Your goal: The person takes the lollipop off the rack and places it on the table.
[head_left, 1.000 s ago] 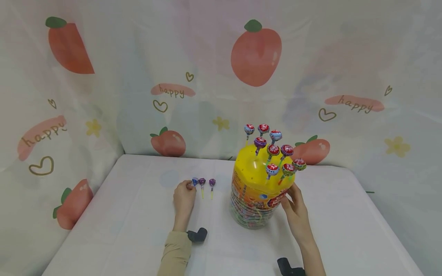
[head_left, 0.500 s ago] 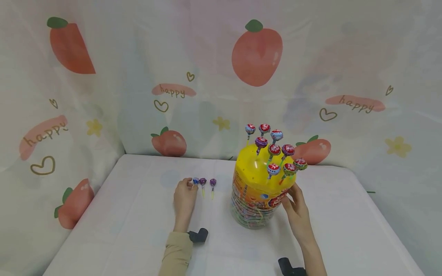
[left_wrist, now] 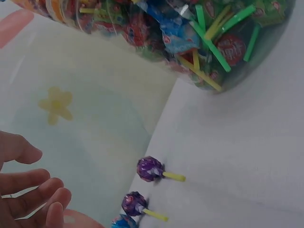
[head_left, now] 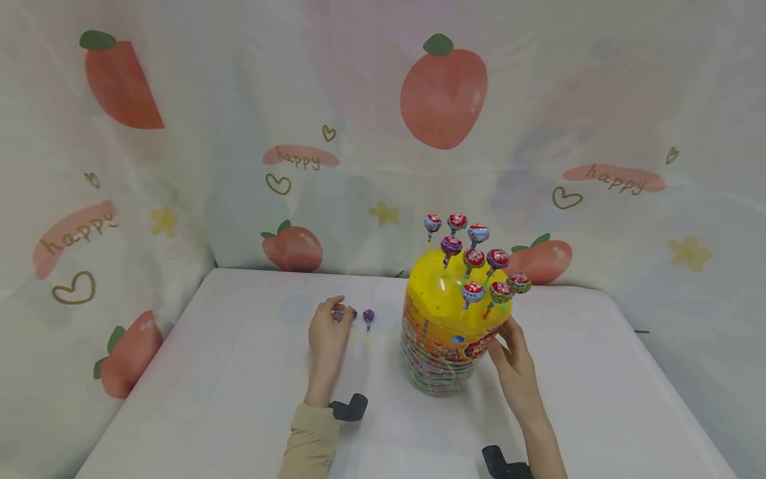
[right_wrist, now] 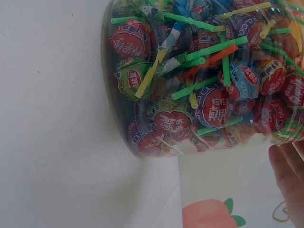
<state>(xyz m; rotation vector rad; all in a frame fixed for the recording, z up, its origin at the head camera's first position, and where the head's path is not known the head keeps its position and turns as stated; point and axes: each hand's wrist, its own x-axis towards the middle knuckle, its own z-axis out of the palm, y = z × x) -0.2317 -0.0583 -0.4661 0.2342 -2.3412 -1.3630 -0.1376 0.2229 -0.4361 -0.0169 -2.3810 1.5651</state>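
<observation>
Three lollipops lie on the table left of a tall candy jar [head_left: 439, 356]. In the left wrist view, a purple lollipop [left_wrist: 150, 169] and another purple lollipop [left_wrist: 134, 203] show yellow sticks; a blue lollipop [left_wrist: 123, 222] is cut off by the lower edge. My left hand [head_left: 328, 339] hovers over the blue one in the head view, its loosely bent fingers [left_wrist: 33, 187] holding nothing. My right hand [head_left: 514, 366] rests against the jar's right side, and its fingers [right_wrist: 287, 166] lie fairly straight along the plastic. Several wrapped lollipops [head_left: 473, 259] stand upright in the yellow lid [head_left: 433, 293].
Packed lollipops with coloured sticks [right_wrist: 209, 54] fill the clear ribbed jar. A white cloth covers the table [head_left: 239, 399]. A fruit-printed backdrop [head_left: 359, 86] rises behind its far edge. Black camera mounts [head_left: 351, 407] sit at both wrists.
My left hand has drawn back from the blue lollipop, then shifted right and slightly away, now partly covering the two nearest lollipops. The right hand and jar have stayed put.
</observation>
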